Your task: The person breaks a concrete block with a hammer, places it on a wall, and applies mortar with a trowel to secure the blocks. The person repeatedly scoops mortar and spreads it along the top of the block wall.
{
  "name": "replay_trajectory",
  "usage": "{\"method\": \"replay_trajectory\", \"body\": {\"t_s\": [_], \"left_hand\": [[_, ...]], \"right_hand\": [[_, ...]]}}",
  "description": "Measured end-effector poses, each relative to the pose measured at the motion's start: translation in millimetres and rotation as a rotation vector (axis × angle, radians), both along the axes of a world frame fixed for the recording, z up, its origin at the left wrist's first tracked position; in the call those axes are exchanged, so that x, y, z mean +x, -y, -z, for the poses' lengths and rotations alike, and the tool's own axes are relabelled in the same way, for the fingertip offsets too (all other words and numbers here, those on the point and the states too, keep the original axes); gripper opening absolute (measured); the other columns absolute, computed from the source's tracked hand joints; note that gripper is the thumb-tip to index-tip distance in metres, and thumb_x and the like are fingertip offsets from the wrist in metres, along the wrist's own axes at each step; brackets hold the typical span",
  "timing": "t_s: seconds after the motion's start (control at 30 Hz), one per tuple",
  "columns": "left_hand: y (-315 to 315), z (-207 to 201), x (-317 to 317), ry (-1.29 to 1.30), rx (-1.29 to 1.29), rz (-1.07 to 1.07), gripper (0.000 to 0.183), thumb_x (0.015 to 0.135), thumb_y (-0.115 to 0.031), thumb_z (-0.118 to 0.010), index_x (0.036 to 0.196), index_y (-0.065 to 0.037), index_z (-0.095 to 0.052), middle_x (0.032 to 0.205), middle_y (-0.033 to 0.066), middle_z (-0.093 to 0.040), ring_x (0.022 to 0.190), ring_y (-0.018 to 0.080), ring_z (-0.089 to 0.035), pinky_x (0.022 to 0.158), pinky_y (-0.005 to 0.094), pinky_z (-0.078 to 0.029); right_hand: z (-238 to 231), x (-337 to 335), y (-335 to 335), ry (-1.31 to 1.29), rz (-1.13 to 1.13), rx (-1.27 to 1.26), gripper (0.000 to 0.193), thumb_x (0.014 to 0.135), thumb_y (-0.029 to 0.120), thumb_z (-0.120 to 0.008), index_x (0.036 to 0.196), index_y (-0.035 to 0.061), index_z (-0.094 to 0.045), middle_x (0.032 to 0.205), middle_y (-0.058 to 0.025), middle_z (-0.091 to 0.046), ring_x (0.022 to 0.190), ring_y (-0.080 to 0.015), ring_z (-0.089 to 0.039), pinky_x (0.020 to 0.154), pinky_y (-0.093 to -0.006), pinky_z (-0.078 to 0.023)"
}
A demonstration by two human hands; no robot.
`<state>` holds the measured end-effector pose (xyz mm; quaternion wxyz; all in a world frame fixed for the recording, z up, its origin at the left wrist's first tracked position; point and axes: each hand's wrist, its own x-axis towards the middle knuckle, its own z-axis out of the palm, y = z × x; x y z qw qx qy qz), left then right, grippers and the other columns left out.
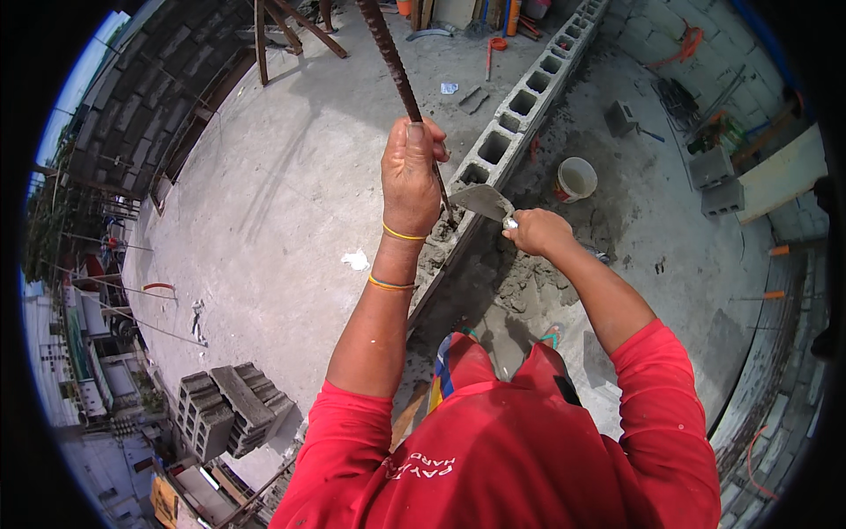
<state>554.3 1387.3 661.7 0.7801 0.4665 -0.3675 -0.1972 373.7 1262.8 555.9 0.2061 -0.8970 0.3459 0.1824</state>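
Apparently in hand: packing mortar [432,257] around the foot of the ribbed rebar [390,57], on the nearer stretch of the hollow-block course [502,133].
Left hand [411,181]: closed firmly around the rebar, above the mortar.
Right hand [540,233]: curled around the handle of the masonry trowel [481,201], with the blade just beside the rebar.
Floor mortar [532,284]: heaped right of the course.
Next move: probably calls for steadying the rebar and pressing mortar down with the blade.

One trowel [480,201] — one gripped rod [389,53]
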Motion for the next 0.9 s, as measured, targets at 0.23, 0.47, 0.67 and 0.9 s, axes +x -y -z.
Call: {"method": "replay_trajectory", "body": {"t_s": [0.23, 0.47, 0.67, 0.9], "left_hand": [[-22.8, 9.6, -12.0, -0.006, -0.044, 0.042, 0.041, 0.108, -0.046, -0.043, 0.098, -0.007, -0.052, 0.082, 0.0016, -0.045, 0.077, 0.014, -0.043, 0.075, 0.0317, -0.04], [-23.9, 8.6, -12.8, -0.03, -0.093, 0.057, 0.042, 0.107, -0.047, -0.045, 0.097, -0.007, -0.051, 0.082, 0.0017, -0.045, 0.077, 0.014, -0.043, 0.075, 0.0315, -0.039], [-29.2, 9.1, -14.2, -0.078, -0.112, 0.072, 0.047, 0.106, -0.052, -0.044, 0.098, -0.006, -0.051, 0.083, 0.0025, -0.046, 0.077, 0.0144, -0.044, 0.075, 0.0316, -0.04], [-25.8, 10.1, -14.6, -0.066, -0.116, 0.06, 0.051, 0.106, -0.054, -0.038, 0.097, -0.006, -0.052, 0.083, 0.003, -0.046, 0.077, 0.0156, -0.044, 0.075, 0.0327, -0.04]], "right_hand": [[18.1, -11.8, 11.5, 0.292, 0.268, 0.193, 0.04, 0.099, 0.044, -0.059, 0.104, 0.004, -0.063, 0.087, -0.0143, -0.069, 0.072, -0.0259, -0.068, 0.065, -0.0413, -0.055], [33.3, 35.9, -26.9, 0.567, 0.702, 0.963, 0.04, 0.104, 0.044, -0.053, 0.093, 0.006, -0.053, 0.066, -0.0018, -0.052, 0.047, -0.0113, -0.049, 0.043, -0.0284, -0.045], [46.5, 36.6, -22.9, 0.791, 0.804, 0.833, 0.039, 0.103, 0.043, -0.054, 0.094, 0.0046, -0.053, 0.068, -0.0037, -0.053, 0.05, -0.0116, -0.05, 0.041, -0.0285, -0.044], [44.1, 31.6, -18.3, 0.706, 0.83, 0.959, 0.04, 0.102, 0.043, -0.056, 0.095, 0.0038, -0.054, 0.07, -0.0033, -0.052, 0.049, -0.0123, -0.05, 0.043, -0.0297, -0.045]]}}
